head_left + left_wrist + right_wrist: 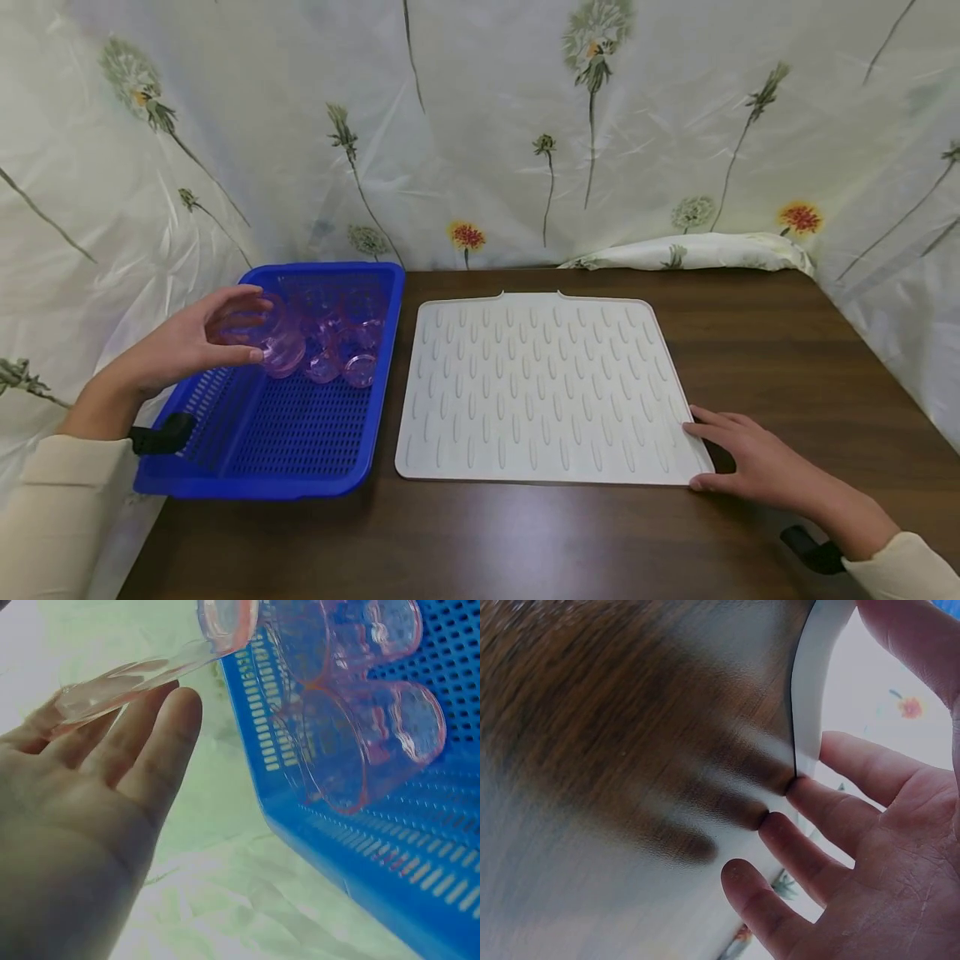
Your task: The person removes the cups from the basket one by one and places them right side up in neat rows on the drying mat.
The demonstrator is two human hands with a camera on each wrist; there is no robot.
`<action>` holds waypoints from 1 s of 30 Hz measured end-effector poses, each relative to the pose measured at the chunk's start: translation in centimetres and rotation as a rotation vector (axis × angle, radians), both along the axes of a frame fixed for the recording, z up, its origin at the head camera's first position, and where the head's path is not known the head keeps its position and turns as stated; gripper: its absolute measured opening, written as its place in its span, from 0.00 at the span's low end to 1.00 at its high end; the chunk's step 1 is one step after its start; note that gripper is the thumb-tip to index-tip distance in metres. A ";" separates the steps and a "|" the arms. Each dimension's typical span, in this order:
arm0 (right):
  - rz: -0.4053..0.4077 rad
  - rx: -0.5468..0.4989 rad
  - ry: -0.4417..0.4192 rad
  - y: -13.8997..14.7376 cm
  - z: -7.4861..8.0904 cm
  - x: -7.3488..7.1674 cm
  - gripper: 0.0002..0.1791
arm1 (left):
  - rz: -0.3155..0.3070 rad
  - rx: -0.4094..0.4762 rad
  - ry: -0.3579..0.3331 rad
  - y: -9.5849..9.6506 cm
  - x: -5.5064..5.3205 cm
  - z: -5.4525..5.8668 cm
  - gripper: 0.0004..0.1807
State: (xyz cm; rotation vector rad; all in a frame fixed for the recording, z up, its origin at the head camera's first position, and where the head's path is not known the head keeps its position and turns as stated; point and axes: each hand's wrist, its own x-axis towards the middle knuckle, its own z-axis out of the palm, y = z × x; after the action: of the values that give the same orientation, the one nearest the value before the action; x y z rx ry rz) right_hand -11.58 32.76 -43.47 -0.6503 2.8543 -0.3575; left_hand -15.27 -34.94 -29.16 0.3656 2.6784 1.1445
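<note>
My left hand [183, 342] is over the left side of a blue plastic basket [255, 487], thumb and fingers spread around a clear pink tumbler [281, 352]. In the left wrist view this tumbler [127, 697] lies along the fingers, tilted. Several more pink tumblers [337, 750] lie on their sides in the back of the basket. My right hand [765, 458] rests at the near right corner of a white ridged drying mat [540, 387]. Its thumb and index finger touch the mat's edge; the other fingertips [742, 877] meet the wooden table, nearly straight.
The brown wooden table [510, 533] carries the basket at left and the mat in the middle. A flower-printed curtain [480, 125] hangs behind and at both sides, with a rolled fold [697, 252] lying on the back edge of the table.
</note>
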 end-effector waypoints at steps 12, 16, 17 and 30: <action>-0.004 0.007 -0.004 0.0 0.1 0.1 0.47 | 0.040 0.082 0.138 3.5 -1.6 0.3 0.39; -0.008 0.009 -0.008 0.1 0.1 0.1 0.47 | 0.021 0.075 0.142 5.1 -2.6 0.7 0.39; -0.009 0.010 -0.007 0.1 0.1 0.1 0.47 | 0.013 0.076 0.136 5.5 -2.8 0.8 0.39; -0.011 0.011 -0.013 0.0 0.2 0.3 0.48 | -0.050 0.154 0.058 11.0 -7.1 0.7 0.43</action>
State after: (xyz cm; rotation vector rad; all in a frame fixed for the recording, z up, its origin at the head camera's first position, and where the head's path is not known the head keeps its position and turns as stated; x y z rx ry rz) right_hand -11.29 32.78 -43.29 -0.6281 2.8470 -0.3467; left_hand -22.37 -23.89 -28.43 0.4954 2.6203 1.3495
